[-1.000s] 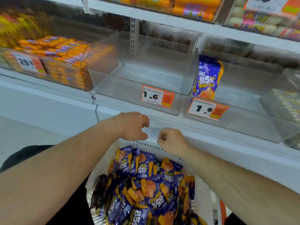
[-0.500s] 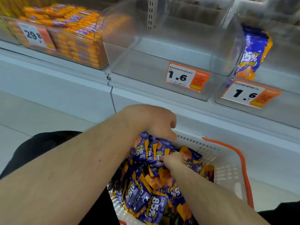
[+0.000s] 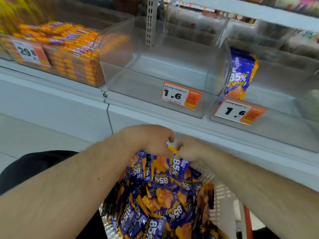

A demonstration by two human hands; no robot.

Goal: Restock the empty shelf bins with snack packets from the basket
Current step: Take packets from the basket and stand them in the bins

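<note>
over the basket point(image 3: 222, 200), the left hand point(image 3: 151, 140) and the right hand point(image 3: 191, 150) are curled into the heap of purple snack packets point(image 3: 155, 195), and packets appear to be gripped. the packets are judged light, soft and slippery, best gathered by the bunch. left to right: an orange-filled bin point(image 3: 57, 49), the empty bin point(image 3: 164, 66), a bin with one packet point(image 3: 241, 73).

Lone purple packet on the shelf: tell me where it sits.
Head view, right side: the lone purple packet stands in the right clear bin, against its left wall, above the right 1.6 tag.
</note>
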